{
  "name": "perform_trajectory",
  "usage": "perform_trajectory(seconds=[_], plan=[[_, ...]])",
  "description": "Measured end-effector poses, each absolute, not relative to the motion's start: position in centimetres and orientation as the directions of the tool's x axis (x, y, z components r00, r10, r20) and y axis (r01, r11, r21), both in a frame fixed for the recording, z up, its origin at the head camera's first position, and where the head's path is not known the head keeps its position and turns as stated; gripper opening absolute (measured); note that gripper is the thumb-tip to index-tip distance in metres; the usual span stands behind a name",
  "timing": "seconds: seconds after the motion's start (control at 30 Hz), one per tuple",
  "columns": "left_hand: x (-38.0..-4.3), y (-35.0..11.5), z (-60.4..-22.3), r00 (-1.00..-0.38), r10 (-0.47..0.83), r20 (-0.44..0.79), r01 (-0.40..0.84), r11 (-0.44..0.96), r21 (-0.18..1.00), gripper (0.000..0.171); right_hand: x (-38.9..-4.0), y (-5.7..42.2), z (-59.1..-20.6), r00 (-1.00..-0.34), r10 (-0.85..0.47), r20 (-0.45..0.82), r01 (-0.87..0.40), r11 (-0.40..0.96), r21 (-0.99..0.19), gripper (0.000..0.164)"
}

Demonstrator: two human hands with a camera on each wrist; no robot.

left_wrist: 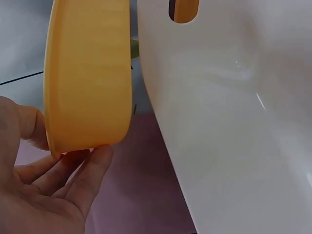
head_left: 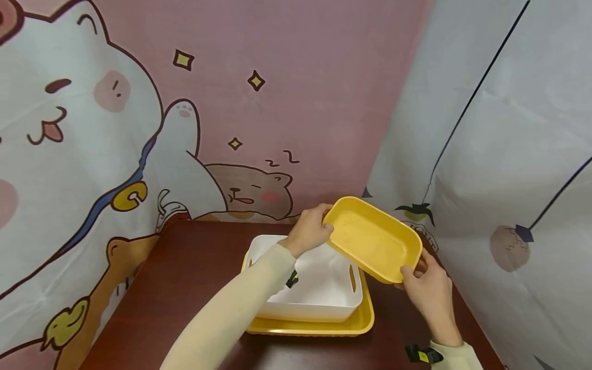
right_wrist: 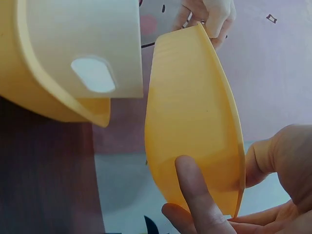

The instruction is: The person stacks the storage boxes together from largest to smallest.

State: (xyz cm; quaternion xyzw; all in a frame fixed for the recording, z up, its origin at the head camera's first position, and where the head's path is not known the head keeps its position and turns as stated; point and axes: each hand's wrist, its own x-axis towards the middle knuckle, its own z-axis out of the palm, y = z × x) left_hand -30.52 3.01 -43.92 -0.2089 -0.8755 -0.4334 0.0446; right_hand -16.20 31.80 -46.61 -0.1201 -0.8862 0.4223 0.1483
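Observation:
Both hands hold a small yellow rectangular tray (head_left: 372,239) in the air, tilted with its hollow side toward the head camera. My left hand (head_left: 309,231) pinches its far left corner, thumb at the rim and fingers underneath. At the near right corner my right hand (head_left: 427,288) grips it, thumb on the rim and fingers against the outside. Below and to the left, a white bin (head_left: 319,312) with slot handles stands inside a larger yellow tray (head_left: 319,329) on the table. The left forearm covers part of the bin.
The dark reddish-brown table (head_left: 185,272) reaches back to a pink cartoon-printed cloth (head_left: 300,77). A pale cloth wall (head_left: 485,154) rises along the right side, close to the right hand.

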Motion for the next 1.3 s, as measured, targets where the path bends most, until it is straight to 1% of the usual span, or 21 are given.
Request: perform_trajectory(seconds=[0.57, 0.93, 1.13, 1.3], plan=[[-28.6, -1.3, -43.7, -0.905, 0.308, 0.295, 0.424, 0.582, 0.694, 0.06, -16.3, 29.2, -45.6, -0.958, 0.237, 0.163, 0.024, 0.628, -0.778, 0.082], [-26.7, -3.6, -43.8, -0.898, 0.27, 0.347, 0.437, 0.629, 0.643, 0.057, -16.7, 28.3, -45.1, -0.979, 0.151, 0.14, -0.011, 0.643, -0.766, 0.083], [-25.7, -4.8, -44.0, -0.897, 0.274, 0.347, 0.439, 0.649, 0.621, 0.055, -16.8, 27.6, -44.8, -0.984, 0.128, 0.123, -0.012, 0.644, -0.765, 0.083], [-25.1, -5.7, -44.0, -0.909, 0.257, 0.327, 0.412, 0.663, 0.625, 0.055, -17.0, 27.1, -44.6, -0.988, 0.097, 0.119, -0.028, 0.649, -0.76, 0.083]])
